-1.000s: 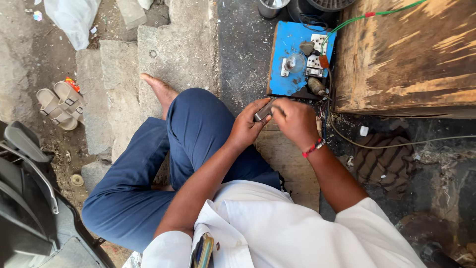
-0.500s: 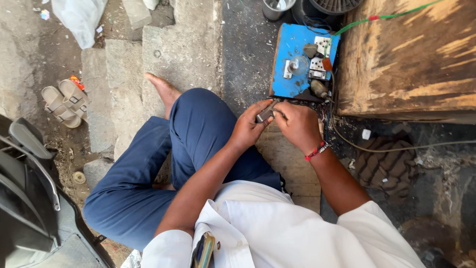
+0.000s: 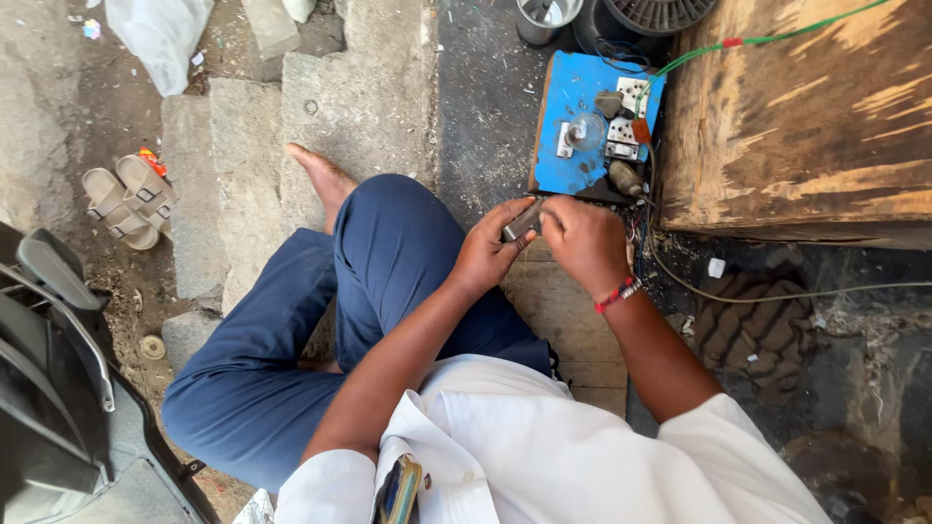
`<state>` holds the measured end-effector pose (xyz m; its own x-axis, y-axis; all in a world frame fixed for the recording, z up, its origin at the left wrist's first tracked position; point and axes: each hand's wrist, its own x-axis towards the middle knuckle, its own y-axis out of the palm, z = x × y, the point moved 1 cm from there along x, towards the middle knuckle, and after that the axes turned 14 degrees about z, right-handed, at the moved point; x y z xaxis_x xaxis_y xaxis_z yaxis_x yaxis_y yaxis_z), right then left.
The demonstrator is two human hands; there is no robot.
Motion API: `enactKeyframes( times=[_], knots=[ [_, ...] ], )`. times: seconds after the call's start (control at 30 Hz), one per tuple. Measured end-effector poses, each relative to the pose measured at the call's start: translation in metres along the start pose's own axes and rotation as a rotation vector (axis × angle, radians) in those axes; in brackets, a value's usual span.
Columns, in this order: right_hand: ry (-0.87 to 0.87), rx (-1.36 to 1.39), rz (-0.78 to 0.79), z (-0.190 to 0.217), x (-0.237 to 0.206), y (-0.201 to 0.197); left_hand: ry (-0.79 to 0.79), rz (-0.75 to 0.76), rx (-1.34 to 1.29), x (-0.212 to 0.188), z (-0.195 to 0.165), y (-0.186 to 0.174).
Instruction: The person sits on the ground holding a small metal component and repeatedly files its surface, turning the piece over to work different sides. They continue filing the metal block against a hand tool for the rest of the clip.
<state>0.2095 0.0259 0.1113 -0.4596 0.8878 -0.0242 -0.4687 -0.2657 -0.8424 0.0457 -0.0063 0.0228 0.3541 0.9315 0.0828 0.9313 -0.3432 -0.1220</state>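
Outdoors, on rough stone slabs (image 3: 359,107) and dark ground, seen from above. At right, a big worn wooden box (image 3: 806,116) with a green wire (image 3: 777,39) running across its far corner. At near left, part of a dark scooter (image 3: 58,388). In the middle, a crossed leg in blue trousers (image 3: 320,330), bare foot (image 3: 325,180) resting on the stone. Just left of the box, a blue switchboard (image 3: 582,126) carrying sockets and plugs. At far left, a pair of beige sandals (image 3: 126,199). Between knee and switchboard, left hand (image 3: 490,254) clasped around a small dark metal piece (image 3: 521,221), fingers curled under it. Right hand (image 3: 582,243) pinching the same piece at its far end, fingers bent tight. On the right wrist, a red bead band (image 3: 616,294).
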Motion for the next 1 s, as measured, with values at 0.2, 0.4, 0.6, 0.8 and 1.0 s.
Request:
enactKeyframes(
  times=[0.2, 0.4, 0.6, 0.8, 1.0],
  knots=[
    [0.063, 0.051, -0.002, -0.002, 0.001, 0.001, -0.104, 0.004, -0.047, 0.000, 0.003, 0.001],
    [-0.111, 0.085, 0.034, -0.004, 0.001, 0.004, -0.058, -0.012, 0.011, 0.000, 0.003, 0.000],
    [-0.061, 0.165, 0.034, -0.010, 0.002, 0.005, -0.010, 0.008, 0.021, 0.000, 0.001, 0.001],
    [0.056, 0.211, 0.050, -0.011, 0.006, 0.007, -0.098, -0.017, -0.034, 0.001, 0.003, 0.000],
    [-0.053, 0.133, 0.130, -0.010, 0.006, 0.008, -0.056, 0.015, -0.004, 0.000, 0.006, 0.002]
  ],
)
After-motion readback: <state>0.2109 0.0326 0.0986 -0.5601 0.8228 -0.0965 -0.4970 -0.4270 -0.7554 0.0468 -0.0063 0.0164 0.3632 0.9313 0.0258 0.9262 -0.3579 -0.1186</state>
